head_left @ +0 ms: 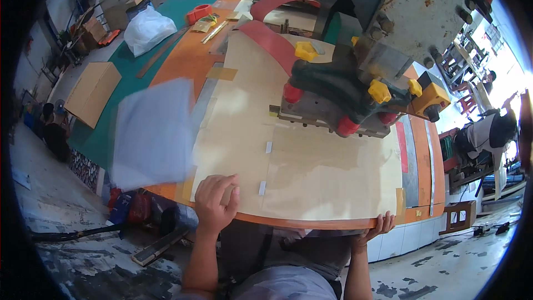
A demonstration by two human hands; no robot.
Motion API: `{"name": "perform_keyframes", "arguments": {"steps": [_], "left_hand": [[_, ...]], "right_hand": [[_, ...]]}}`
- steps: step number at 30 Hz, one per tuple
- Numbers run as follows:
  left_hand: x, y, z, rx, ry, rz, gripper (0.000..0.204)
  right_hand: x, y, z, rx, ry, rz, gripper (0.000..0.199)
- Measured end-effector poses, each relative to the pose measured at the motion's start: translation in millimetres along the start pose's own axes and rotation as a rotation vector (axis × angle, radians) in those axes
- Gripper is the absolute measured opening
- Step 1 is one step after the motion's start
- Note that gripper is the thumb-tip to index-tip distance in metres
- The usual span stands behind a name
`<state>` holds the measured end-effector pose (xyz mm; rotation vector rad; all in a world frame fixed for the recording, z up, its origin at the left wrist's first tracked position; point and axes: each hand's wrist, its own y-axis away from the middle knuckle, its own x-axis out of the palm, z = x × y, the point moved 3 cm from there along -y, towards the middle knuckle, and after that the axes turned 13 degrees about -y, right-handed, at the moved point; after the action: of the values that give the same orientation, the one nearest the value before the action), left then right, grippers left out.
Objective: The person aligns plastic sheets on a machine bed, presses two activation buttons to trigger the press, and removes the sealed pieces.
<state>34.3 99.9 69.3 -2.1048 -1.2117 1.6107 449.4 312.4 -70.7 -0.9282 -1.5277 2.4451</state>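
Observation:
My left hand (217, 203) hovers at the near left corner of the table, its fingers slightly curved, the thumb apart, nothing seen in it. Just beyond it lies a pale, translucent stack of sheets (152, 133), blurred. My right hand (379, 229) grips the near table edge (316, 224) at the right, fingertips up over the rim. Between my hands spreads a cream-coloured board (233, 128) with two small white tape tabs (262, 188). Over its far right part stands a press machine head (344, 91) with yellow knobs (380, 91) and red feet (348, 126).
A yellow control box (433, 100) juts out at the machine's right. Red strips (269, 44) curve across the far board. Back left are a red tape dispenser (199, 14), a white plastic bag (149, 30) and a cardboard box (92, 93). Other people sit at both sides.

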Motion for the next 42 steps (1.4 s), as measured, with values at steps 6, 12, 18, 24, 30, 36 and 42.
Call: {"name": "perform_keyframes", "arguments": {"steps": [6,12,18,24,30,36,42], "left_hand": [[0,0,4,-0.035,0.016,-0.020,0.020],[0,-4,4,-0.032,0.028,-0.023,0.017],[0,-2,4,-0.033,0.020,-0.032,0.016],[-2,-1,1,-0.040,0.028,-0.020,0.015],[-1,-2,4,-0.029,0.016,-0.047,0.013],[-10,4,2,-0.017,-0.006,-0.046,0.014],[3,-9,3,-0.049,0.034,-0.051,0.015]], "right_hand": [[3,-3,0,0.005,0.002,0.002,0.058],[4,-6,3,-0.006,0.005,-0.002,0.058],[2,-7,6,0.007,0.026,0.015,0.057],[-4,-4,4,-0.001,0.008,0.013,0.058],[-47,-62,50,0.179,-0.231,-0.087,0.053],[50,-187,249,-0.011,-0.412,1.045,0.063],[155,-171,300,-0.202,-0.357,1.059,0.058]]}}
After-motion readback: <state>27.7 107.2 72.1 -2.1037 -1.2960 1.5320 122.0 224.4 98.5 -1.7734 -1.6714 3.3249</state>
